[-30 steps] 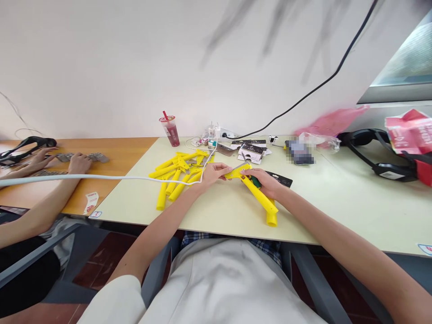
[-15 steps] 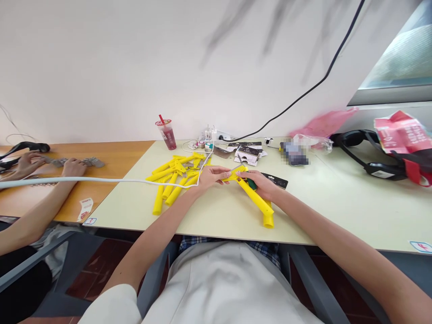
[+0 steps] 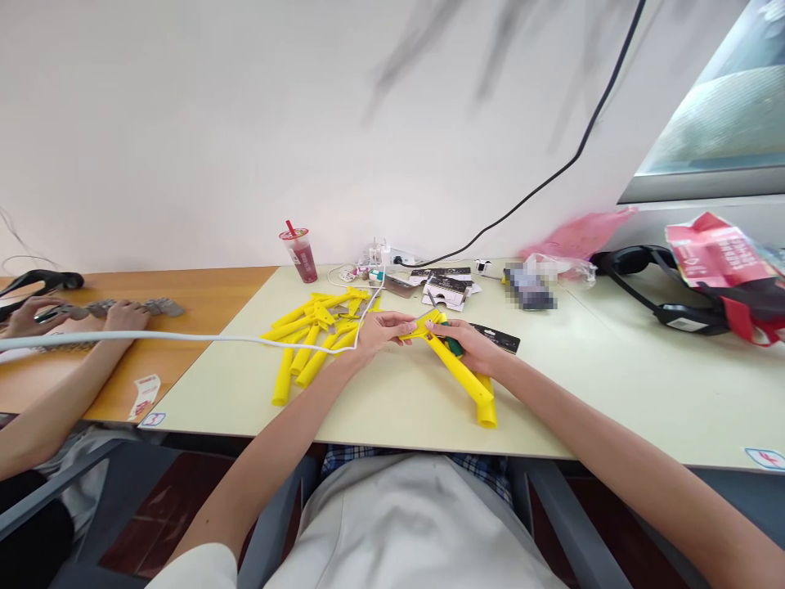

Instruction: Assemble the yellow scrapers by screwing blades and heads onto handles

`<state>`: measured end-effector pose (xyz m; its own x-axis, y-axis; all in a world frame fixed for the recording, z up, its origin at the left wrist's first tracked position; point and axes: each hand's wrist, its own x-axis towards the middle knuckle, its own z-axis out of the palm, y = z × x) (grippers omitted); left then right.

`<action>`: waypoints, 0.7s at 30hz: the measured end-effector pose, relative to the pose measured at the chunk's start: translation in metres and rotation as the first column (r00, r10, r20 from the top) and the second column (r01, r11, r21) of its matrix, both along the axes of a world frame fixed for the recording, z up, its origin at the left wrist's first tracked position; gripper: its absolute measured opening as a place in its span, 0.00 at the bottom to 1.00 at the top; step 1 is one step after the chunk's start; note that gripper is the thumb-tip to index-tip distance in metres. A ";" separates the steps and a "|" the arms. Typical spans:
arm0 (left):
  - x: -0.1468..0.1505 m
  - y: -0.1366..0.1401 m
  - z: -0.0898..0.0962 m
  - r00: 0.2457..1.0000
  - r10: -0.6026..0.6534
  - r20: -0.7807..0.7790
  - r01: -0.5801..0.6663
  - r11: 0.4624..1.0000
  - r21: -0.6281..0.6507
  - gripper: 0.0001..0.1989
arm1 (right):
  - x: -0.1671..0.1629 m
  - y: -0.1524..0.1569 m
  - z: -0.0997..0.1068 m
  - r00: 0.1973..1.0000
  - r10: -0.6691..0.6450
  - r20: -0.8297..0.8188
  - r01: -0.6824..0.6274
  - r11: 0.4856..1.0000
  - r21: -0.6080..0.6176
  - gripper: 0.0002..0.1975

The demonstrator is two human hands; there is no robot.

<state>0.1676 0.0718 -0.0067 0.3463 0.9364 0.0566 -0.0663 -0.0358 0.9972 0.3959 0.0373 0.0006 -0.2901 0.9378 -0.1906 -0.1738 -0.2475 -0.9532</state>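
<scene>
A yellow plastic tool with a long tubular handle [image 3: 459, 368] lies slantwise, its flared end toward the desk's front edge. My left hand [image 3: 381, 331] pinches the left tip of its flat head. At the other side of that head, my right hand [image 3: 469, 342] has its thumb and fingers closed on the piece. A dark green handle [image 3: 454, 345] shows under the right palm; its kind is partly hidden. A thin grey metal strip [image 3: 428, 313] shows at the head. Behind the right wrist, another yellow tube [image 3: 486, 384] lies partly covered.
Several yellow tools [image 3: 307, 335] are heaped left of my left hand. A white cable [image 3: 245, 337] crosses in front. Farther back are a drink cup [image 3: 300, 258], plugs [image 3: 380, 255], black-and-white cards [image 3: 446, 290] and a headset [image 3: 668, 303]. Another person's hands [image 3: 126, 317] work at left.
The view has shifted slightly, so the desk appears a little lower. Both hands keep their hold on the yellow tool, and more of the green handle shows.
</scene>
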 end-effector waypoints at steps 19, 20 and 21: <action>0.002 -0.001 0.001 0.999 0.014 0.041 -0.014 1.000 -0.009 0.30 | -0.003 -0.003 0.001 0.999 -0.005 -0.042 0.006 1.000 0.017 0.21; 0.002 -0.002 0.000 0.999 0.012 0.034 -0.013 1.000 0.014 0.31 | -0.004 -0.004 0.002 0.999 -0.005 -0.053 0.006 1.000 0.028 0.21; 0.003 -0.002 -0.001 1.000 0.017 0.018 -0.017 0.999 0.048 0.31 | -0.004 -0.005 0.003 0.998 -0.007 -0.063 0.009 0.999 0.039 0.22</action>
<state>0.1703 0.0697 -0.0079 0.3289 0.9382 0.1074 -0.0830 -0.0846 0.9930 0.3915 0.0321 0.0040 -0.2927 0.9466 -0.1351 -0.2353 -0.2082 -0.9493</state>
